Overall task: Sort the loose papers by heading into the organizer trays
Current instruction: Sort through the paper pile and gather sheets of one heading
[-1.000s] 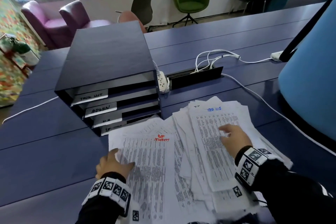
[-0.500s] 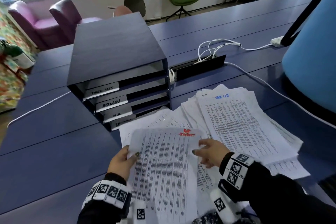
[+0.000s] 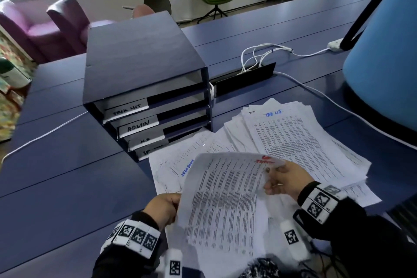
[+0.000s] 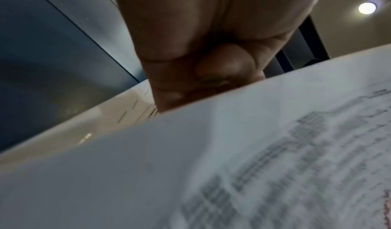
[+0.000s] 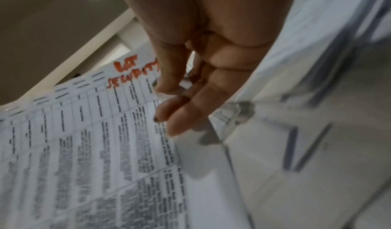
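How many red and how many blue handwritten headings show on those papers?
Red heading: 1, on the lifted sheet.
Blue headings: 2, on the loose papers lying flat.
Total: 3.

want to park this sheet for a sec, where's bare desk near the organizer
Bare desk lies left of the organizer, crossed only by a thin white cable. Right of it, loose papers crowd the surface up to the blue lamp shade.

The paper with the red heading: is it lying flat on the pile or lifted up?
Lifted: the paper with the red heading curves above the pile, gripped by left hand and right hand.
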`<state>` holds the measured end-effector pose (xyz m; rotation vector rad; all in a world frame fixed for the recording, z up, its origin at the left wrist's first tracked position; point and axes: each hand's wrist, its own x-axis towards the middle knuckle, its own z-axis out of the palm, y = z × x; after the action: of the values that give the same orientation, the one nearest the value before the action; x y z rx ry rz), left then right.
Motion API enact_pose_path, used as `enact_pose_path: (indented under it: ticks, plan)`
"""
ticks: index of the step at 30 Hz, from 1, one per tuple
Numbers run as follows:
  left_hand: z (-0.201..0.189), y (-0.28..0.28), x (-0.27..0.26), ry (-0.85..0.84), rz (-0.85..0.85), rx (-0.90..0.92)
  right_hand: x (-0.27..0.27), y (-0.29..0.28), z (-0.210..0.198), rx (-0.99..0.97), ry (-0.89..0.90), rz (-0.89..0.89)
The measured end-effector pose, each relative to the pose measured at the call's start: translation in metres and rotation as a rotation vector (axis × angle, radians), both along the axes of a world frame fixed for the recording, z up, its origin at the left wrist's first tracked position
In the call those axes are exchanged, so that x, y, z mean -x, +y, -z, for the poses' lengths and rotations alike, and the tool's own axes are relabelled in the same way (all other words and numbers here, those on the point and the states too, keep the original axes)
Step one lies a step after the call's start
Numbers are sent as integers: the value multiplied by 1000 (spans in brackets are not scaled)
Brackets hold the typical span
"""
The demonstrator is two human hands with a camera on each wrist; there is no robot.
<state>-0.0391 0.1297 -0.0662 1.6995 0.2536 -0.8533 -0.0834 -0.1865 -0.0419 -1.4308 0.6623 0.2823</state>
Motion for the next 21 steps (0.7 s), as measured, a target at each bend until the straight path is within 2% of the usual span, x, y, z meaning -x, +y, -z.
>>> enact_pose_path:
  ticks: [4,11,14,21]
  plan:
    - [-6,-9,-9,24,-46,76,2,-8,-6,-27,-17,-73]
    - [-17,-34,-22,-91,-13,-31,7,-5,5,63,62,-186]
    - [-17,-45,-27,-27,-31,64,9,-10,8,120,57,-186]
    - [-19,-73,-20,220,-216,226,13,-22,8,164,8,-240]
